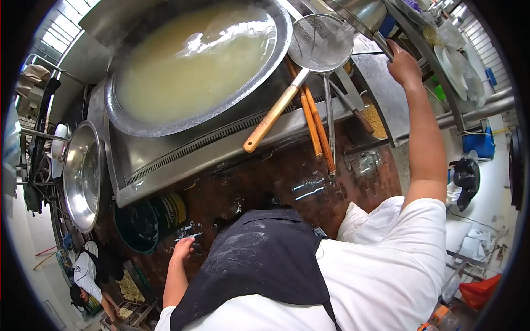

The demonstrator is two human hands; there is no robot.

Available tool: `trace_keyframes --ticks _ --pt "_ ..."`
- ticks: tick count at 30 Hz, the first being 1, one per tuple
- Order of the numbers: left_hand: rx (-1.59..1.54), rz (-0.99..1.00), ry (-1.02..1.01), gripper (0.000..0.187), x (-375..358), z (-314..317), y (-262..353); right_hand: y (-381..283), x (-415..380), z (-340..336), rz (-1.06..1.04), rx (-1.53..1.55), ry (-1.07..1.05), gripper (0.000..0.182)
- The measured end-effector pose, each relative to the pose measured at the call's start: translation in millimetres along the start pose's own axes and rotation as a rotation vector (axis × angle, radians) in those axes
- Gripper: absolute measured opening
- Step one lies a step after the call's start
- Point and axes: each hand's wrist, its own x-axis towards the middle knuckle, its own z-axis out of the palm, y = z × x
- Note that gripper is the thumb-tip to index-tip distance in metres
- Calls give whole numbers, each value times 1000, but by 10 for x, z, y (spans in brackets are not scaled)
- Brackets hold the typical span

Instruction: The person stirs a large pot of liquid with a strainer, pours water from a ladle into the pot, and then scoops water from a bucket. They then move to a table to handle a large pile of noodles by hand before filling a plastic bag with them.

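Steel shelf edge (386, 47), grey and shiny, right hand (403, 66) curled against it, left hand (182, 249) loosely hanging.

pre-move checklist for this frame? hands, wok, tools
1. Right hand free of tools: cannot tell; it reaches to the steel shelf edge, palm hidden.
2. Left hand empty: ok, hangs open by the side.
3. Mesh skimmer within reach: ok, resting on the wok rim, wooden handle toward the person.
4. Wok filled: ok, pale cloudy liquid, steam.
5. Floor dry: not ok, wet patches.
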Motion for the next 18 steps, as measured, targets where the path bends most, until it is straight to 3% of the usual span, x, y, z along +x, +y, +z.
trace_keyframes --ticks 6,8,10,12,14,18 --pt "65 135 24 42 28 -57 96 -452 -264 40 -16 227 80 60" --pt "51 245 35 46 53 -108 70 -688 -328 151 -148 414 203 60" --pt "56 266 47 48 -16 -123 101 -1157 -468 42 -206 534 196 59" --pt "-109 425 41 47 -189 -97 177 -1660 -661 -42 -276 643 110 61" --pt "-186 441 -14 47 -430 -112 347 -2314 -972 -378 -298 916 -271 57" --pt "-388 810 -310 51 -1029 -212 671 -3688 -1920 -535 -509 1291 -638 59"
